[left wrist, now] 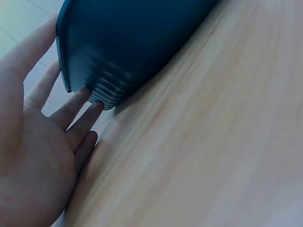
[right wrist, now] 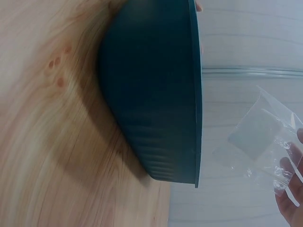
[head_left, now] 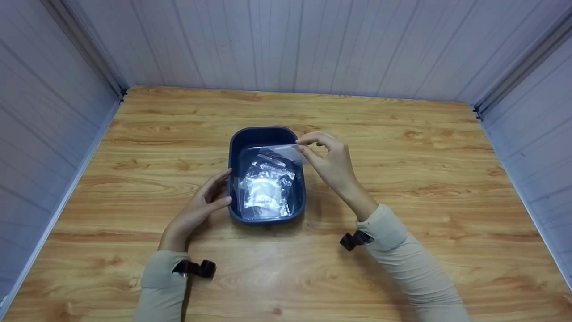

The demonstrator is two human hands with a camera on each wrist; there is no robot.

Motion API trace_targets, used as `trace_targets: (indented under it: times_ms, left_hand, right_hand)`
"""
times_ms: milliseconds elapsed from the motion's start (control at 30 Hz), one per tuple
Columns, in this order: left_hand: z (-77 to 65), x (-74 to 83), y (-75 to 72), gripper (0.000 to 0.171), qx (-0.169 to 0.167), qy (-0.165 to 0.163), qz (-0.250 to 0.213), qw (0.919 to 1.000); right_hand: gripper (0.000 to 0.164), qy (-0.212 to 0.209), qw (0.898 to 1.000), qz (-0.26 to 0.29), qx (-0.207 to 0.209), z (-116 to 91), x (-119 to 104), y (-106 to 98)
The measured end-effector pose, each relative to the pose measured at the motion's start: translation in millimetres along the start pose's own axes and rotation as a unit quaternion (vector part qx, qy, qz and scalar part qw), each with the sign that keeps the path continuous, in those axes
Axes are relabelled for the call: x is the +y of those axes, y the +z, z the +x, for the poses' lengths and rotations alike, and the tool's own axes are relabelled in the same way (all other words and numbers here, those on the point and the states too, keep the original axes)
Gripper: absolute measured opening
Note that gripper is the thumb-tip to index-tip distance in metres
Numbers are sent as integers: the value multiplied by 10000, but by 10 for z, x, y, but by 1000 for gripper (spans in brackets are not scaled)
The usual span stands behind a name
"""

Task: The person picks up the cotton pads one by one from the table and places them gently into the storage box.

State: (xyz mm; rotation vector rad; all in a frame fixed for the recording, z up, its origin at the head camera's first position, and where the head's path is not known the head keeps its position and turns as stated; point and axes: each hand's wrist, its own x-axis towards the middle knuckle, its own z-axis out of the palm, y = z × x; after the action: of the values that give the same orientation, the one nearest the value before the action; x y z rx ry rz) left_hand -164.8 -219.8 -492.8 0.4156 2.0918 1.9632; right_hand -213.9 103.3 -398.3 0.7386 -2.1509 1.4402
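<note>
A dark blue plastic basin (head_left: 268,221) stands on the table with several clear plastic bags (head_left: 264,192) lying flat and shiny inside it. My right hand (head_left: 331,163) is at its far right rim, pinching a clear plastic bag (head_left: 286,153) by one corner between thumb and fingertips. In the right wrist view, this bag (right wrist: 258,132) shows above the rim with a pale square area in it. My left hand (head_left: 201,203) rests its fingertips and thumb against the basin's left side. The left wrist view shows those fingers (left wrist: 78,106) spread along the ribbed outer wall.
The basin sits on a wood-grain table (head_left: 424,179). Pale panelled walls (head_left: 295,44) enclose the table at the back and on both sides. A dark strap with a small camera (head_left: 196,268) is on each wrist, over beige sleeves.
</note>
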Motion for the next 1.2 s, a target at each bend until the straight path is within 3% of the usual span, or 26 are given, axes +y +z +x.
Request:
trace_targets:
  times_ms: [500,1200]
  left_hand:
    - [-5,-9,-2,68,-3,-37,3,10000]
    - [2,-6,3,67,49,16,-22,10000]
  right_hand:
    - [9,49,9993,306,-231,1,-13,230]
    - [8,480,9962,685,-249,29,233,461]
